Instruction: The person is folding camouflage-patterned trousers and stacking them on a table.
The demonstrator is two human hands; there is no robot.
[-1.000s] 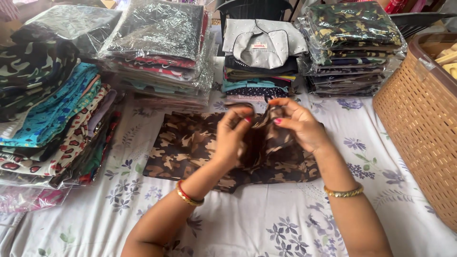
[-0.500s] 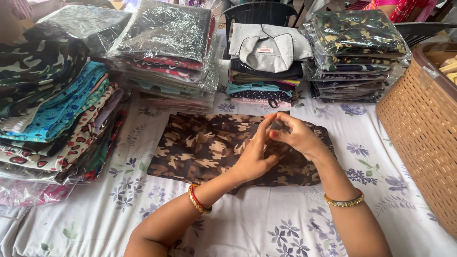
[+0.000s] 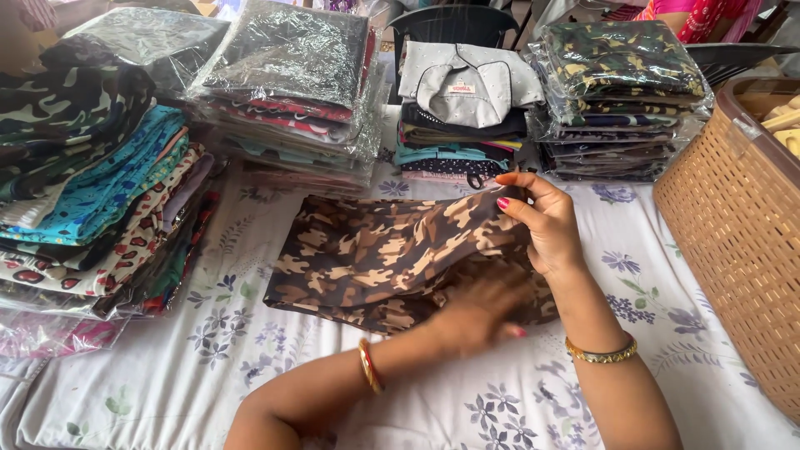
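Note:
A brown camouflage cloth point(image 3: 367, 254) lies folded on the white flowered sheet point(image 3: 192, 375) in the middle of the view. My right hand point(image 3: 542, 221) pinches the cloth's upper right edge and lifts it a little. My left hand point(image 3: 479, 308) is blurred and lies low on the cloth's right part, partly under the raised fold; whether it grips the fabric cannot be told. Both wrists wear bangles.
Piles of folded printed cloth point(image 3: 92, 200) fill the left side. Plastic-wrapped stacks point(image 3: 292, 92) stand at the back, with a grey garment pile point(image 3: 467, 100) and a camouflage stack point(image 3: 621, 92) beside them. A woven brown basket point(image 3: 742, 225) stands at the right.
My hands were together over the cloth's middle. Now my right hand has lifted the upper right edge, and my left hand has dropped down onto the cloth's lower right part.

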